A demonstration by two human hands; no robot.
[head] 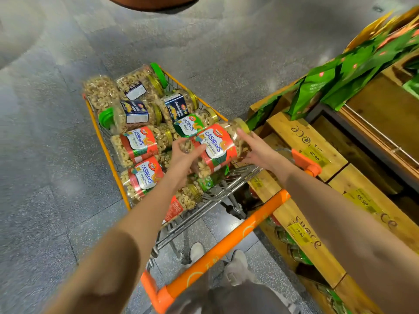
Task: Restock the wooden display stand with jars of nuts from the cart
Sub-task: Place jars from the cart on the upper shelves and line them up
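Orange cart handle (226,243) nearest, crossing under both forearms. Just past handle, hands apart with 1 cashew jar (217,146) between them. Left hand (183,159) curls round base end; right hand (256,148) lies flat-fingered against side near yellow lid. Cashew jar sits above cart (103,143) at right rear corner, tilted, lid toward stand. Deeper in cart: roughly 10 jars (138,143) on their sides. Right of cart: wooden display stand (301,137), price tags (314,155) on fronts, lower contents blurred. Beyond cart's far right: green bags (340,82). Judgement: early stage, most stock left to move.
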